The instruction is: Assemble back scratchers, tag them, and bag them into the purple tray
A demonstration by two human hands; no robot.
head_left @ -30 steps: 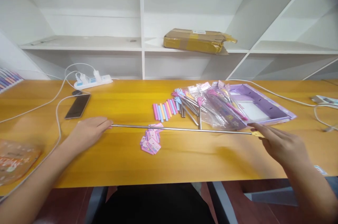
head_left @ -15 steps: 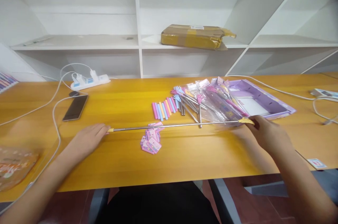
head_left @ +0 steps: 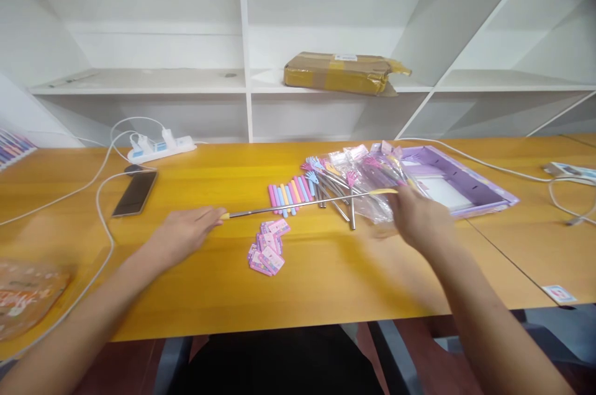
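Note:
A thin metal telescopic rod [head_left: 298,204] with yellow ends spans the space between my hands above the table. My left hand [head_left: 189,233] is closed on its yellow handle end. My right hand [head_left: 419,215] is closed at the other end, by the yellow hand-shaped tip. Beneath the rod lie a row of pink, blue and yellow handle pieces [head_left: 289,194] and a fanned pile of pink cards [head_left: 267,249]. Right of the row, metal rods with small coloured hand-shaped heads [head_left: 351,181] lie beside clear plastic packaging [head_left: 379,212].
A purple open box [head_left: 488,187] lies at the back right. At the left are a phone [head_left: 136,193], a white power strip [head_left: 162,148], cables and an orange bag [head_left: 28,299]. A taped cardboard parcel [head_left: 339,72] rests on the shelf [head_left: 162,80] behind the table.
My hands have come closer together, and the rod between them is shorter. My right hand moved left and slightly up; the rod now tilts up to the right.

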